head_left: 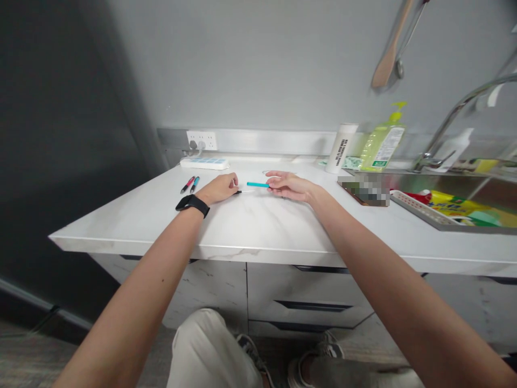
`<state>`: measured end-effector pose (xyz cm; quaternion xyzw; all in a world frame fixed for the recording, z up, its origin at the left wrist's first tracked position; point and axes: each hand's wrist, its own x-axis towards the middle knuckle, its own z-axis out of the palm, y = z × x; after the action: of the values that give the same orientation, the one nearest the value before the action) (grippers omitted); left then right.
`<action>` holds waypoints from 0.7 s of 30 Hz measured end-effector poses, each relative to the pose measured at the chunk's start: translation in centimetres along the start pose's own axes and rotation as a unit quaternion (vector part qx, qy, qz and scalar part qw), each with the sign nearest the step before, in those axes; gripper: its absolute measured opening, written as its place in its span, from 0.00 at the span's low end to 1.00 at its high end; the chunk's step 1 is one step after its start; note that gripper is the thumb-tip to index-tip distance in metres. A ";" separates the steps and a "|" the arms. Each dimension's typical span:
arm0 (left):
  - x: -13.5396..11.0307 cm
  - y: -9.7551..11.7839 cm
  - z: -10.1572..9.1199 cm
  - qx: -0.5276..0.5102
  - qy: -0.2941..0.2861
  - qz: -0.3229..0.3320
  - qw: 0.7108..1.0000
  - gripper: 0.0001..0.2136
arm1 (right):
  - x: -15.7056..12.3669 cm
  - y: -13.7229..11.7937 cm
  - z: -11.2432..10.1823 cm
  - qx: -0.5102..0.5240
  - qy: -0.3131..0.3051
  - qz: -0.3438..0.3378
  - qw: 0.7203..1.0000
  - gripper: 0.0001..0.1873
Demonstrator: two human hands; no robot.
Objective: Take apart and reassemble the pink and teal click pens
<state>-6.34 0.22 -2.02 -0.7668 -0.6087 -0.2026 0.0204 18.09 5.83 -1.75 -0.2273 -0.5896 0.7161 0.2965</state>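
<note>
Over the middle of the counter, my right hand (288,186) pinches one end of a teal pen barrel (257,185), which points left. My left hand (221,187), with a black band on its wrist, is closed around the dark end of a thin, pale stick (247,191) that looks like a pen refill. The stick's far end is too faint to make out clearly. A short gap separates the two hands. Left of my left hand, a red pen (188,185) and a blue pen (195,184), both with black grips, lie side by side.
A white power strip (205,163) lies by the wall, below a socket (202,141). Toward the right stand a white tube (341,148) and a yellow-green pump bottle (382,144). A blurred-out flat object (363,191) rests beside the sink with its tap (456,110).
</note>
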 end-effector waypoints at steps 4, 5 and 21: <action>0.0 0.0 -0.1 0.011 -0.005 -0.001 1.000 0.08 | 0.0 0.2 0.1 -0.001 0.008 -0.009 1.000 0.08; 0.0 0.0 -0.1 0.011 -0.005 -0.002 1.000 0.08 | 0.1 0.2 0.1 -0.004 0.015 -0.011 1.000 0.10; -0.2 -0.2 0.0 0.007 -0.001 -0.010 1.000 0.08 | 0.5 0.2 -0.2 -0.008 0.006 0.016 1.000 0.10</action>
<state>-6.60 0.11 -2.14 -0.7609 -0.6175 -0.1982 0.0232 17.77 6.30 -2.01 -0.2438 -0.5900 0.7145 0.2864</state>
